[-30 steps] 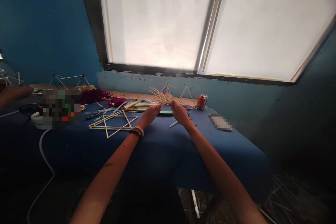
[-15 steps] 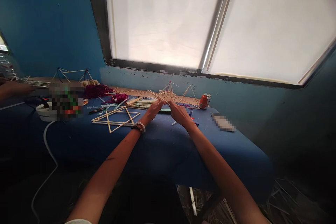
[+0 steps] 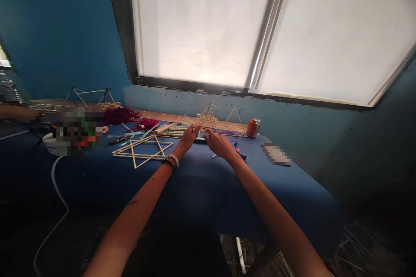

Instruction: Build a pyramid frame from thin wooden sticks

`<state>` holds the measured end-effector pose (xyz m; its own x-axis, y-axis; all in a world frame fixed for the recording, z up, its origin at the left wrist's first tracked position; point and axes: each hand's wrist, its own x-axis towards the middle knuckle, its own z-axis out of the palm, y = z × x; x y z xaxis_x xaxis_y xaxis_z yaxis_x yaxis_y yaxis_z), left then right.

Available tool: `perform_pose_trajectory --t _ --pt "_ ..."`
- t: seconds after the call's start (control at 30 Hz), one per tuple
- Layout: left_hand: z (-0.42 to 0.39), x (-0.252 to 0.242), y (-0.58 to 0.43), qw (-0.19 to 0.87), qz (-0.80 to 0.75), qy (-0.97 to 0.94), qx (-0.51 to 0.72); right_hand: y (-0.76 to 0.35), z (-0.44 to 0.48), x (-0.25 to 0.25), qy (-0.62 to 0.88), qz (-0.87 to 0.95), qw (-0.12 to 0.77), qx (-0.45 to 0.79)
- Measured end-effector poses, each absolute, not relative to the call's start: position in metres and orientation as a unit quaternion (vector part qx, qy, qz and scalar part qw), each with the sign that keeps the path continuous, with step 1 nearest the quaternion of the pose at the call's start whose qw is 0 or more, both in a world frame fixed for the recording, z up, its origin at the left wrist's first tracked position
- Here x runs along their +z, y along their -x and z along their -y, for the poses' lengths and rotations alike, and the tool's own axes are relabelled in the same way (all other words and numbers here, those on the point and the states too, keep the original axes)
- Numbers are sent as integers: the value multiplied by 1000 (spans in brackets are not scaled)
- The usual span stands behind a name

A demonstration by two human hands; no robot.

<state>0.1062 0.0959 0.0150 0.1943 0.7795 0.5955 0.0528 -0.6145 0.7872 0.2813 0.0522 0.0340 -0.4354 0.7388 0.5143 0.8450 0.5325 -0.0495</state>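
Note:
Several thin wooden sticks (image 3: 189,120) slant up and to the left out of my two hands, above the far part of the blue table. My left hand (image 3: 188,139) is closed round them, with a beaded bracelet at its wrist. Close beside it, my right hand (image 3: 220,144) pinches at the lower right end of the sticks; its fingertips partly hide what they grip. A flat star-shaped frame of sticks (image 3: 134,155) lies on the table left of my left hand. Behind my hands stand stick pyramid frames (image 3: 234,117).
An orange can (image 3: 253,127) and a blurred flat item (image 3: 276,154) are on the right. Dark red yarn (image 3: 120,115), rolled sticks (image 3: 177,130) and a white container (image 3: 50,143) with a cable lie left. Another person's hand (image 3: 27,114) shows at far left. A window (image 3: 201,21) is behind.
My right hand has dropped slightly, its fingers now lower on the stick ends. My left hand stays nearly in place. At far left, the other person's hand has shifted slightly.

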Motion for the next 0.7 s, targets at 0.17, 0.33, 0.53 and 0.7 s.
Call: perform_pose_trajectory --t 0.17,0.33,0.53,0.7 --pt "-97 13 -108 312 -291 -722 545 -278 -55 34 459 838 289 -64" --pt "-98 13 -108 299 -298 -733 533 -275 -62 30 429 840 331 -17" --pt "-99 13 -106 285 -309 -735 531 -276 -63 27 438 832 341 -15" --pt "-95 15 -104 273 -310 -748 519 -276 -60 30 464 815 346 -28"
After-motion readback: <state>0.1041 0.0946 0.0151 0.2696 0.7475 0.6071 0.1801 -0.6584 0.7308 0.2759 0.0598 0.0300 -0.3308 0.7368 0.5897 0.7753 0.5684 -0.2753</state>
